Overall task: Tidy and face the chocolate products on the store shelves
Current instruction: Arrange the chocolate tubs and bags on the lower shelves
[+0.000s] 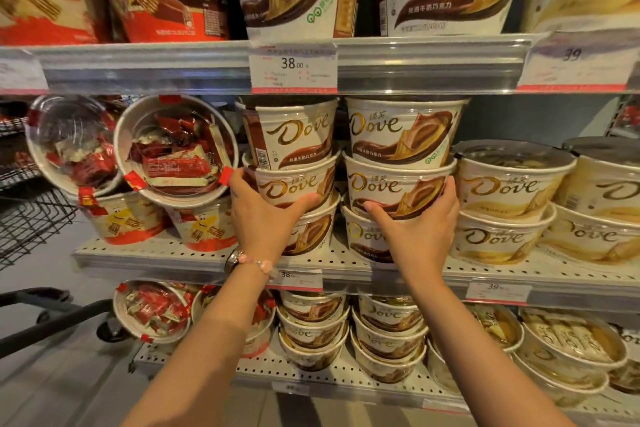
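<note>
Two stacks of brown-and-white Dove chocolate tubs stand side by side on the middle shelf (194, 255). My left hand (263, 215) grips the middle tub of the left stack (294, 184), thumb across its front and fingers round its left side. My right hand (420, 225) grips the middle tub of the right stack (394, 184), thumb under its front and fingers round its right side. The top left tub (291, 133) is turned so its barcode shows at the left. The top right tub (403, 128) faces forward.
Red-and-white wafer chocolate tubs (176, 149) lean tilted at the left, lids facing out. Yellow Dove tubs (505, 184) stand stacked at the right. More tubs fill the shelves above and below. A black wire cart (31, 218) stands at the far left.
</note>
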Available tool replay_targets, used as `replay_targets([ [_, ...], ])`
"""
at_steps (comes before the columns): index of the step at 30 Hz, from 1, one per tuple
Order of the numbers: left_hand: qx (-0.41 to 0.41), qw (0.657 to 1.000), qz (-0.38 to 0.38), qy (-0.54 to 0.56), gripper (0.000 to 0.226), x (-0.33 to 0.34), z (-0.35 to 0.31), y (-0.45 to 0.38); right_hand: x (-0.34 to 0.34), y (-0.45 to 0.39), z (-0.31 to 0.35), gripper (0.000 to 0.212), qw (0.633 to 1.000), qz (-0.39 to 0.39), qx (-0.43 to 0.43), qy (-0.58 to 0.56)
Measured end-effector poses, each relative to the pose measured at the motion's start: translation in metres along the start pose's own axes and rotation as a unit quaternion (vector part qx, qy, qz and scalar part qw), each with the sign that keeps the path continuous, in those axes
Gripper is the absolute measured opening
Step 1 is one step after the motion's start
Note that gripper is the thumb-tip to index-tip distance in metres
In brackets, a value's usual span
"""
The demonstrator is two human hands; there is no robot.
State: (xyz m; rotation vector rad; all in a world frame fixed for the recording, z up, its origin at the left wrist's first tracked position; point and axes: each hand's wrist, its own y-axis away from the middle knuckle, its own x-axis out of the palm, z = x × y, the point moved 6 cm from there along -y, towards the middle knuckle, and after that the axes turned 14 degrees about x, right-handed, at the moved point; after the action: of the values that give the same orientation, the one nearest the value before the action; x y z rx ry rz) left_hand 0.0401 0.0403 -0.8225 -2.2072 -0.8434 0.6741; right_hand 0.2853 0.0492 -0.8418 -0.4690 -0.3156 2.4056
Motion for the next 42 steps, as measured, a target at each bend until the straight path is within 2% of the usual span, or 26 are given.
replay_targets([
  [5,-0.003,0.999,0.043,0.031,0.109,-0.002,0.015,-0.006,-0.002,-0.001,-0.002,0.119,1.0,-0.006,-0.002,-0.007],
  [9,0.002,0.996,0.072,0.045,0.101,0.002,0.019,-0.005,-0.001,0.0,-0.003,0.12,1.0,-0.001,-0.002,-0.009],
  [12,0.009,0.999,0.045,0.02,0.107,0.007,0.013,0.002,0.0,0.002,-0.002,0.12,1.0,0.0,-0.001,-0.008],
  [15,-0.023,0.999,-0.012,-0.034,0.125,0.014,0.001,0.01,0.002,0.004,0.002,0.127,1.0,-0.007,0.004,-0.007],
  [19,-0.064,0.993,-0.032,-0.09,0.138,0.025,-0.003,0.012,0.007,0.004,0.002,0.134,1.0,-0.011,0.011,0.003],
  [26,-0.042,0.995,-0.045,-0.073,0.127,0.022,0.005,0.008,0.003,-0.004,-0.002,0.126,1.0,-0.011,0.003,-0.004],
  [42,-0.018,0.999,0.045,-0.019,0.12,0.011,0.015,-0.002,0.007,-0.012,-0.006,0.127,0.999,0.032,-0.008,-0.01],
])
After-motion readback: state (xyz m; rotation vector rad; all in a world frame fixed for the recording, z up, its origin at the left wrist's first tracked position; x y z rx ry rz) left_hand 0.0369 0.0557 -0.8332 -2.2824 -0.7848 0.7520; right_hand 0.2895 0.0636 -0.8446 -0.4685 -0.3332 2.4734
